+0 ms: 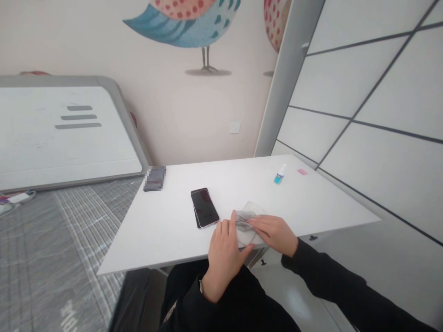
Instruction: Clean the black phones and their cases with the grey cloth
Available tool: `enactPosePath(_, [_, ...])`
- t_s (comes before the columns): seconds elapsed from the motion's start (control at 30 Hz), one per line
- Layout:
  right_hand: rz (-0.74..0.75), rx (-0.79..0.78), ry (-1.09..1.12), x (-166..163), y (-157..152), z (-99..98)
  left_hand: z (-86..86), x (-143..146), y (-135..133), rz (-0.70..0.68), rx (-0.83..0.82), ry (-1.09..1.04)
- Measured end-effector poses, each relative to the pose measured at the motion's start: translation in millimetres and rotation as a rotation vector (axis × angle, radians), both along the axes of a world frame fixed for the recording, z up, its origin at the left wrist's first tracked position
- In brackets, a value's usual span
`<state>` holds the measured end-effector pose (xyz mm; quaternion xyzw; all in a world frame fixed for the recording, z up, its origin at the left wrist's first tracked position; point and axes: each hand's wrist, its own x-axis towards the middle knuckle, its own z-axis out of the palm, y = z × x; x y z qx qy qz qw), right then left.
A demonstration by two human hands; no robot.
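Both my hands rest at the near edge of the white table (pixel 166 230), closed on a clear plastic wrapper (pixel 249 210) that is crumpled between them. My left hand (pixel 224 251) grips its near left side with fingers and thumb. My right hand (pixel 275 233) pinches the wrapper from the right, fingers pressed together over it. What is inside the wrapper cannot be made out. A black smartphone (pixel 205 207) lies face up, screen dark, just left of my left hand.
A small bottle with a blue base (pixel 280 174) and a pink slip (pixel 302 171) sit at the table's far right. A dark blurred object (pixel 154 179) lies at the far left corner. A grey striped mattress (pixel 51 249) lies to the left, a panelled wall (pixel 363 106) to the right.
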<state>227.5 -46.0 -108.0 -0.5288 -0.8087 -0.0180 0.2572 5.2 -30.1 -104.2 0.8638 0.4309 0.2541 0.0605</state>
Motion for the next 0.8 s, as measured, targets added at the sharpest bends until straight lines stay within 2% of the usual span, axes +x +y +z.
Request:
enactPosePath(0.07, [-0.129, 0.083, 0.051, 11.7, 13.3, 7.6, 0.6, -0.7, -0.1, 0.000, 0.013, -0.007])
enactPosePath(0.13, [-0.360, 0.165, 0.070, 29.3, 31.5, 19.4, 0.4, -1.2, -0.8, 0.007, 0.025, -0.022])
enactPosePath(0.2, [-0.523, 0.149, -0.007, 46.4, 47.5, 28.7, -0.4, -1.5, -2.3, 0.027, 0.040, -0.037])
enactPosePath(0.27, [-0.591, 0.112, -0.062, 54.0, 52.8, 30.9, -0.1, -3.1, -3.6, 0.035, 0.070, -0.049])
enactPosePath(0.33, [-0.546, 0.087, -0.059, 47.0, 43.2, 26.0, 3.6, -7.7, -2.0, 0.019, 0.103, -0.060])
enactPosePath(0.4, [-0.418, 0.051, -0.022, 26.9, 21.2, 18.0, 10.9, -15.9, 5.6, 0.007, 0.133, -0.069])
enactPosePath(0.47, [-0.291, -0.018, 0.035, 0.5, -5.4, 11.1, 19.2, -26.6, 20.0, 0.040, 0.167, -0.054])
enactPosePath(0.57, [-0.164, -0.104, 0.066, -35.0, -35.0, 4.7, 24.5, -41.8, 46.4, 0.089, 0.155, 0.084])
enactPosePath(0.67, [-0.094, -0.151, 0.078, -52.1, -41.3, 1.0, 19.8, -52.2, 63.8, 0.034, 0.090, 0.190])
enactPosePath(0.8, [-0.079, -0.183, 0.106, -53.2, -31.5, 3.3, 14.5, -62.6, 65.6, -0.044, 0.060, 0.203])
